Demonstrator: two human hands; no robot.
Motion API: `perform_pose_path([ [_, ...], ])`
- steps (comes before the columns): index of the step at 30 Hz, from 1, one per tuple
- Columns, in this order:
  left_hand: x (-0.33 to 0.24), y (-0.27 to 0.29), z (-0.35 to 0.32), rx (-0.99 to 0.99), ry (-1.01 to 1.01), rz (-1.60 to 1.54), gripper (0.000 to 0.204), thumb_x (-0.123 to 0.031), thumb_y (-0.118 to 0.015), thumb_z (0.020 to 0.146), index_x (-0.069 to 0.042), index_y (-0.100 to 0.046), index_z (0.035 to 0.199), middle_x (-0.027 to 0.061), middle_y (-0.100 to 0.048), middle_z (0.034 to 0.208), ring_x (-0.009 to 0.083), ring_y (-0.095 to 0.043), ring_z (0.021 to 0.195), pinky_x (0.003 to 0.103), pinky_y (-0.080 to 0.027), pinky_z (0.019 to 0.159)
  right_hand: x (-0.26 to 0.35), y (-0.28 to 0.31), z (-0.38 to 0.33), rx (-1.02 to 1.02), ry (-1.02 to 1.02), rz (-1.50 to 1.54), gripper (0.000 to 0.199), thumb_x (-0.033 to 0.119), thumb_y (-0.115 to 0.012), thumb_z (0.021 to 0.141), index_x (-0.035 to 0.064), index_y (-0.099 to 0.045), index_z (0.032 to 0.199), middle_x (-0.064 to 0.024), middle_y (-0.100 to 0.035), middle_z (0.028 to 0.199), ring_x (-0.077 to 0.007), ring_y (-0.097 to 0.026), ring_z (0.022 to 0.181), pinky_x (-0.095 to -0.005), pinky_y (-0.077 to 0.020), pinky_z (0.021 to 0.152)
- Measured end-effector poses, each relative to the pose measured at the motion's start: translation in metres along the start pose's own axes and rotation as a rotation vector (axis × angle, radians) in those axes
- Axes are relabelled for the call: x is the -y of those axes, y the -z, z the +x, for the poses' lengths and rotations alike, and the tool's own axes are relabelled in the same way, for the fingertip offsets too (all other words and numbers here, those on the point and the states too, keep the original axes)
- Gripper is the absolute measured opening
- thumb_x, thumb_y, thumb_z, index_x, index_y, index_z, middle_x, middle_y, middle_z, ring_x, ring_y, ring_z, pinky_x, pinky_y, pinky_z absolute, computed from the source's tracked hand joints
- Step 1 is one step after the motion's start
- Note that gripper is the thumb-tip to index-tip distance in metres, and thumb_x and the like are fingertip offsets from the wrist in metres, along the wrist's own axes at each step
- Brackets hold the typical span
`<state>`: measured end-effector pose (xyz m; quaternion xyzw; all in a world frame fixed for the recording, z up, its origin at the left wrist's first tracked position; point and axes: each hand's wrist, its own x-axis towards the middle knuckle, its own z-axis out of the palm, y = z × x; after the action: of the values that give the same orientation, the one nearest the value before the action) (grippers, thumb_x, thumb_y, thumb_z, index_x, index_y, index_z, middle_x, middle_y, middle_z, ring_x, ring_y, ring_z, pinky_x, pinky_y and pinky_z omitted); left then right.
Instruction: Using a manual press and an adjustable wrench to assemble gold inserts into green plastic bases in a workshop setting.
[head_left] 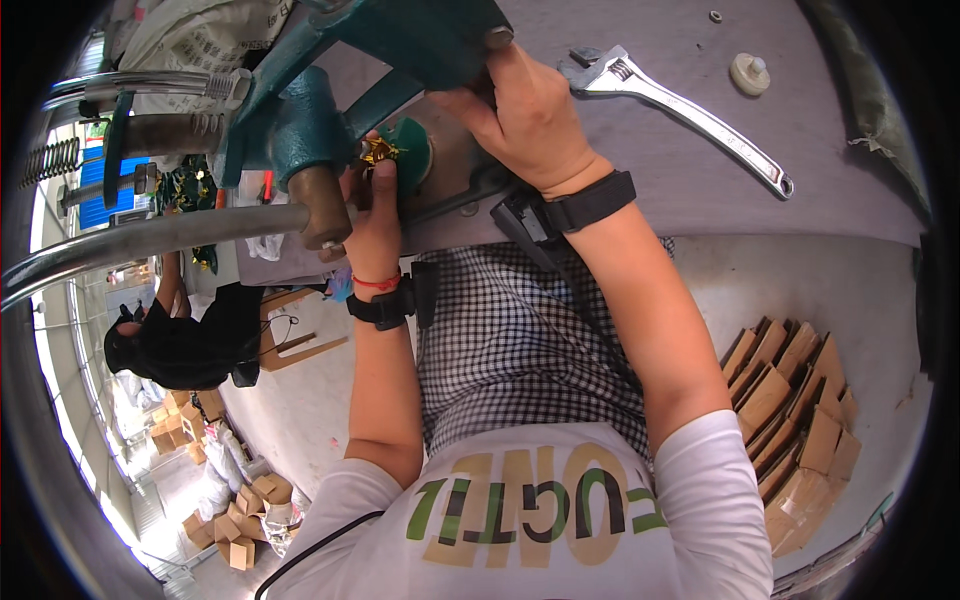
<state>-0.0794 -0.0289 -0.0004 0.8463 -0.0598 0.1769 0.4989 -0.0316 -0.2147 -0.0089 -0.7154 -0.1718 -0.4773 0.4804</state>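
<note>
A green-painted hand press (300, 130) with a long steel lever (160, 240) fills the upper left. Beneath its head, my left hand (375, 225) is closed, thumb up, around a gold shiny foil piece (378, 150); its other fingers are partly hidden by the press. Just right of that foil is a round green disc (414, 152). My right hand (540, 120) is raised against the right side of the press, fingers curled in under the green frame. The frame hides its fingertips and anything in them.
An adjustable wrench (690, 110) lies on the grey-covered table (630, 190), with a small white round part (749, 74) and a nut (715, 16) beyond it. Flattened cardboard (800, 420) is stacked at lower right. Another person (190, 335) in black works at the left.
</note>
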Motion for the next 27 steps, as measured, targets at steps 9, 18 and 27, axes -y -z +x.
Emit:
perform_pose_path([
  [9,0.003,-0.005,-0.004,-0.127,-0.133,-0.107,0.041,0.003,-0.061,0.081,0.003,-0.05,0.12,0.0123,-0.057,0.115,0.0181,-0.053,0.109,0.03,-0.04,0.095,0.0,-0.001,0.0,0.007,0.013,-0.003,0.043,0.024,-0.074,0.071,0.0022,-0.049,0.099,-0.0039,-0.056,0.068,-0.022,-0.059,0.061,-0.0309,-0.048,0.052],
  [18,0.012,0.02,0.005,-0.045,-0.085,0.274,0.037,-0.013,-0.064,0.085,0.005,-0.053,0.115,0.01,-0.059,0.11,0.0139,-0.055,0.099,0.028,-0.041,0.088,0.002,-0.001,0.001,0.008,0.002,0.026,0.04,0.022,-0.074,0.071,0.0028,-0.051,0.097,-0.0037,-0.056,0.066,-0.022,-0.058,0.06,-0.0307,-0.0476,0.052],
  [27,0.006,0.06,0.001,-0.245,0.03,0.181,0.03,-0.007,-0.065,0.078,0.004,-0.056,0.104,0.0112,-0.062,0.093,0.0175,-0.059,0.081,0.03,-0.047,0.073,0.0,-0.001,0.0,0.006,0.001,0.02,0.039,0.021,-0.074,0.071,0.0037,-0.051,0.097,-0.0041,-0.056,0.067,-0.022,-0.058,0.06,-0.0308,-0.0477,0.052],
])
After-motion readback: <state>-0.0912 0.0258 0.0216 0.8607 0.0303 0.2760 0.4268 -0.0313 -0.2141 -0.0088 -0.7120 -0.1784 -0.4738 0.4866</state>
